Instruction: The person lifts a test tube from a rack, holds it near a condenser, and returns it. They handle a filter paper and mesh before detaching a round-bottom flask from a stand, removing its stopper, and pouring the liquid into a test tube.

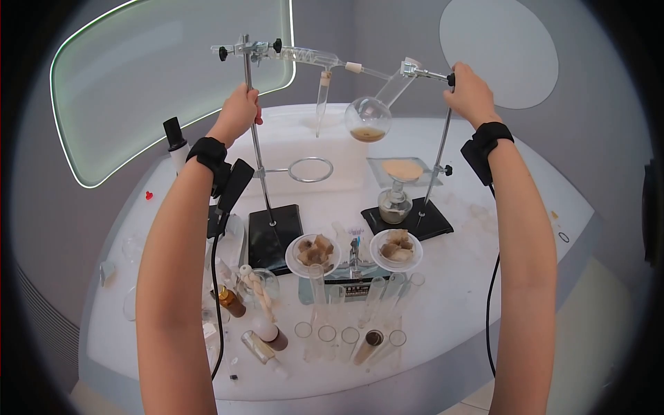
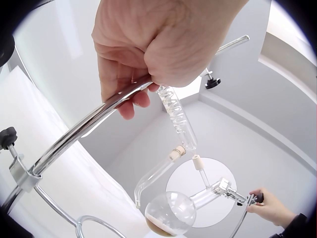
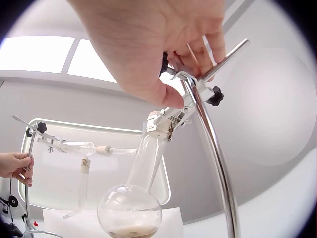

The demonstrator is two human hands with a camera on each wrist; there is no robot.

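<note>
Left hand (image 1: 237,116) grips stand (image 1: 258,153), right hand (image 1: 474,95) clamp (image 1: 430,73), open air beneath flask (image 1: 368,119).

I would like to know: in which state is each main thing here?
Left hand: gripping left stand rod
Right hand: gripping right clamp
Round flask: clamped, tilted, partly filled with brownish liquid
Condenser: clamped, nearly horizontal
Hanging glass tube: attached below condenser
Ring: mounted, holding nothing
Burner: upright, no flame visible
Left dish: holding brownish pieces
Right dish: holding brownish pieces
</note>
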